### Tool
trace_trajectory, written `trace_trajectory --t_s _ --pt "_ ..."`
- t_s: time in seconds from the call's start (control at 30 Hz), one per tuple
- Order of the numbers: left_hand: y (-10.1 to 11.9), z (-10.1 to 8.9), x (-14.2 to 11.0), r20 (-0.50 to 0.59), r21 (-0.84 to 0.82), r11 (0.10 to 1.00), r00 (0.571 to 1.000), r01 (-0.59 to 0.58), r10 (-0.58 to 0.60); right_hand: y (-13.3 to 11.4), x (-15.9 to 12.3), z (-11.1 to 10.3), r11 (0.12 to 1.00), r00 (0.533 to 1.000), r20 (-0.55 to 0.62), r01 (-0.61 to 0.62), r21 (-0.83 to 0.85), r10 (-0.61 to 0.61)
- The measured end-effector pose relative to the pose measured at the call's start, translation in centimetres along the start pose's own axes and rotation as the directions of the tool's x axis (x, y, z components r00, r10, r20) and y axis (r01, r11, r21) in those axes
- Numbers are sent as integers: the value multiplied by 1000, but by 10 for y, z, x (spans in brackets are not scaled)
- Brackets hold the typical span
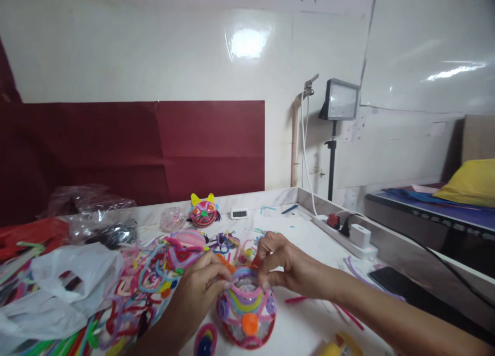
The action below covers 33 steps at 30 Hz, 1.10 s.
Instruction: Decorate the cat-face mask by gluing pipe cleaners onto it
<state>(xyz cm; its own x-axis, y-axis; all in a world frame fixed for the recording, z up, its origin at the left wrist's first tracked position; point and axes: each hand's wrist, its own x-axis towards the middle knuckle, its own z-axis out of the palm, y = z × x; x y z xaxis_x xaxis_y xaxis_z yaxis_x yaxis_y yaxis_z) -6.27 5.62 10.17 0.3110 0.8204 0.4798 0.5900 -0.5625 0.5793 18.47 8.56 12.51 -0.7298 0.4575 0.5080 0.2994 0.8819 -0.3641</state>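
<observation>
A colourful animal head made of pipe cleaners (242,305) sits on the white table in front of me, with an orange nose, purple swirls and a rainbow band over a clear body. My left hand (204,279) is closed, thumb and fingers pinching the head's upper left rim. At the upper right rim, my right hand (284,265) pinches with thumb and forefinger, its other fingers curled. Fuzzy orange pipe cleaner (225,263) shows beside both hands; its ends are hidden by the fingers. Beside the head lies a pink, blue and yellow oval piece (204,340).
Loose pipe cleaners (127,304) and a white plastic bag (77,278) cover the left. At the back stand a finished animal head (203,210) and a small digital clock (239,213). A power strip (344,237), a phone (398,284) and a yellow object (340,345) are at right.
</observation>
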Motion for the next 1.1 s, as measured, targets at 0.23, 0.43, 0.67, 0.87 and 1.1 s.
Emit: trace_trajectory --t_s 0.23,0.43,0.67,0.87,1.1 --pt "0 0 -1 -20 12 1000 999 -26 26 -5 2 -1 998 1000 5 -30 46 30" --pt "0 0 0 15 8 1000 1000 -18 18 -6 4 -4 993 998 -5 -67 101 68" --pt "2 0 -1 43 18 1000 999 -21 20 -8 3 -4 989 996 9 -93 119 92" --pt "6 0 -2 59 42 999 998 -10 8 -7 3 -4 988 996 9 -85 126 84" --pt "2 -2 -4 75 63 997 997 -37 32 -4 11 -12 990 999 34 -7 143 2"
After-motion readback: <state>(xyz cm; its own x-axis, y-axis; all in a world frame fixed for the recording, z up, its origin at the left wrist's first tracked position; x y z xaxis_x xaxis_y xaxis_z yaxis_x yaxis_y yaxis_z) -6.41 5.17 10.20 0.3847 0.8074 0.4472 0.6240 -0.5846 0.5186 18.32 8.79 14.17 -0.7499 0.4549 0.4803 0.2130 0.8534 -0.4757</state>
